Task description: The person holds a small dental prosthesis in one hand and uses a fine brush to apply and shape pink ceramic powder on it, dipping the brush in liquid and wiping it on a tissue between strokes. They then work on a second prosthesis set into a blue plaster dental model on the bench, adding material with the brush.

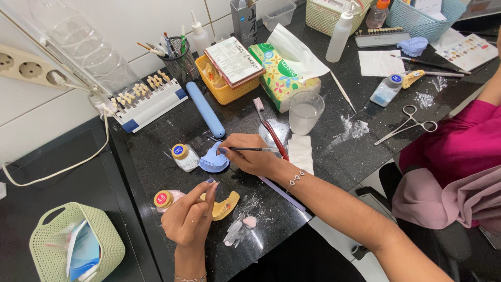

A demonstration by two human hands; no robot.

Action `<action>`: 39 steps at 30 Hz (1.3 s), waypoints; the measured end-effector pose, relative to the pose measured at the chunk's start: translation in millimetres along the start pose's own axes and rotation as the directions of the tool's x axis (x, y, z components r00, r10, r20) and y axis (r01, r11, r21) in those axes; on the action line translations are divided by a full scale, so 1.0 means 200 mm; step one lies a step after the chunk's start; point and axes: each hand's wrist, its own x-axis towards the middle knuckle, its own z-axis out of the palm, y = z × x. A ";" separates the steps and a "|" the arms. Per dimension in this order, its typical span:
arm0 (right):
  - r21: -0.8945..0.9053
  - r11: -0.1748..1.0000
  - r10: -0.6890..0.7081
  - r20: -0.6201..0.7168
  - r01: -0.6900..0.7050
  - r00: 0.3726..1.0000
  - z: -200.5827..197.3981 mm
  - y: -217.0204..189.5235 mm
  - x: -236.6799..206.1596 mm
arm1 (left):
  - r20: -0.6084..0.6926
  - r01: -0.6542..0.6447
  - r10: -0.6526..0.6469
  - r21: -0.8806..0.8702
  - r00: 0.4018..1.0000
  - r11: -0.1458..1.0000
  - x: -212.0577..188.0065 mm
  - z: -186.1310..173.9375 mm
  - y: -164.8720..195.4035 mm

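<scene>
On the black stone counter (pixel 365 151), the right hand (pixel 250 154) pinches a thin brush (pixel 255 149), its tip at a blue dental mould (pixel 213 162). The left hand (pixel 190 216) grips a yellow dental cast (pixel 225 205). Nearby, a clear plastic cup (pixel 306 112) holds water; two small gold-capped jars (pixel 183 156) contain powder.

The right hand (pixel 249 156) pinches a thin brush (pixel 254 150), its tip at a blue dental mould (pixel 213 163) on the black counter (pixel 360 151). Nearer, the left hand (pixel 189 219) grips a yellow dental cast (pixel 226 205) — a small capped jar (pixel 183 156) stands just left of the mould, a glass of water (pixel 305 112) farther right.
</scene>
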 end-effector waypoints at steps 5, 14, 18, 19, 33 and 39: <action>0.011 1.000 -0.014 -0.002 0.014 1.000 0.00 0.00 0.00 | 0.005 0.000 0.000 -0.004 1.000 1.000 0.00 0.00 0.01; 0.010 1.000 -0.001 0.004 0.001 1.000 -0.01 0.00 0.00 | 0.010 0.016 -0.016 -0.001 1.000 1.000 -0.01 -0.01 0.00; 0.005 1.000 0.006 0.011 -0.006 1.000 -0.01 0.00 0.00 | -0.011 0.013 -0.013 -0.012 1.000 1.000 -0.01 0.00 -0.01; 0.004 1.000 0.002 0.010 -0.002 1.000 -0.01 0.00 0.00 | -0.014 0.014 -0.015 -0.016 1.000 1.000 -0.01 0.00 -0.01; -0.005 1.000 -0.019 -0.011 0.019 1.000 0.00 0.01 0.00 | -0.003 0.029 -0.029 -0.021 1.000 0.999 -0.01 -0.01 0.00; -0.008 1.000 -0.010 -0.002 0.010 1.000 0.00 0.00 0.00 | -0.008 0.028 -0.028 -0.025 1.000 0.999 0.00 0.00 -0.01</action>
